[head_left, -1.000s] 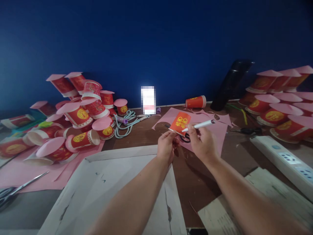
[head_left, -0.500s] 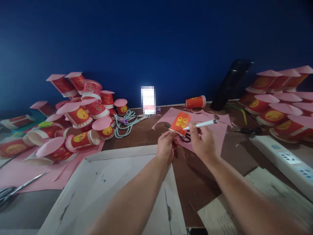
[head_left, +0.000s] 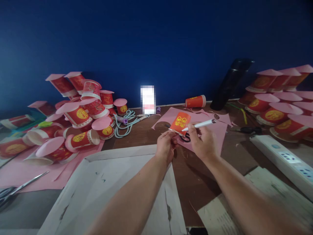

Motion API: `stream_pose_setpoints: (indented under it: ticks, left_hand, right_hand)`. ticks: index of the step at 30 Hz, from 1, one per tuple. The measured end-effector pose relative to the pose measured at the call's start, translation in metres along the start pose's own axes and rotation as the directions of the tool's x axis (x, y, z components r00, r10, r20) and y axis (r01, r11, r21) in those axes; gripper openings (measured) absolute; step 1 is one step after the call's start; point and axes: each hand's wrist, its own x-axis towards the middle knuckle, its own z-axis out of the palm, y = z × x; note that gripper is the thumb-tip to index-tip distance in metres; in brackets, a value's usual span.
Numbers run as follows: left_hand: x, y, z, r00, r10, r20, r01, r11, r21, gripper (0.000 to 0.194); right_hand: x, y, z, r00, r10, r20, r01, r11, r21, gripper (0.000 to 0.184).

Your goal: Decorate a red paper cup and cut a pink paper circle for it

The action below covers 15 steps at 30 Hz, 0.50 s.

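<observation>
My left hand (head_left: 166, 145) pinches the white rim of a red paper cup (head_left: 180, 122) with yellow characters on its side. The cup is tilted, rim toward me. In my right hand (head_left: 204, 140) is a white pen (head_left: 202, 124), held in a writing grip. Its tip points left at the cup's side near the rim; whether it touches I cannot tell. Beneath lies a pink paper sheet (head_left: 217, 137) with cut-out curves. Black loops of a pair of scissors (head_left: 185, 138) show on that sheet, partly hidden by the cup and my right hand.
Red cups with pink paper discs (head_left: 81, 114) are piled at left; more cups (head_left: 274, 114) stand at right. Around me are a white box lid (head_left: 117, 182), scissors (head_left: 26, 185), a power strip (head_left: 283, 160), a black bottle (head_left: 231, 85), a phone (head_left: 148, 99) and stacked cups (head_left: 195, 101).
The pen in my right hand has shifted slightly left and down along the cup's side. My left hand keeps its hold on the rim with little movement.
</observation>
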Motion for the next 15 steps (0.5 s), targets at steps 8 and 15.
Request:
stream_pose_setpoints:
  ticks: [8, 15]
  left_hand:
    - [-0.0014, 0.0009, 0.0012, 1.000, 0.006, -0.001, -0.006, 1.000, 0.004, 0.020]
    - [0.0001, 0.0003, 0.0004, 1.000, 0.004, 0.000, -0.004, 1.000, -0.004, 0.021]
  right_hand:
    - [0.0003, -0.0006, 0.0004, 0.996, 0.049, 0.068, -0.054, 0.995, 0.079, 0.036]
    - [0.0005, -0.0040, -0.0029, 0.998, 0.067, 0.003, -0.067, 0.993, 0.101, 0.033]
